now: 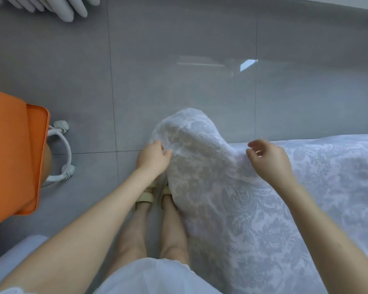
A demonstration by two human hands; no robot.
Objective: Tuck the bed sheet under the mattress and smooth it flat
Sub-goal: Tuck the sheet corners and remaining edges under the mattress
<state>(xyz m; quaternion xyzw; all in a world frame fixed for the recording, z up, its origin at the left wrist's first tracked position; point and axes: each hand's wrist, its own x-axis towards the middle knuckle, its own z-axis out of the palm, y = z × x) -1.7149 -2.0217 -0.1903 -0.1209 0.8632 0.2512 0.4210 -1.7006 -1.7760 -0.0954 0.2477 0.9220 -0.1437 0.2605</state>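
Head view: the white patterned bed sheet spreads across the right, its near-left corner lifted into a hump over the grey tiled floor. The left hand grips the hump's left edge, fingers curled into the cloth. The right hand sits at the sheet's far edge, fingers loosely bent; I can't tell whether it pinches fabric. 2 sandals stand beside the drape.

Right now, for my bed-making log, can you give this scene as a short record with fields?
sheet: white patterned bed sheet, corner raised in a hump, not tucked
left: left hand grips the raised corner
right: right hand above the sheet, fingers curled, grip unclear
floor: grey tiles
beside: orange cushion at the person's left
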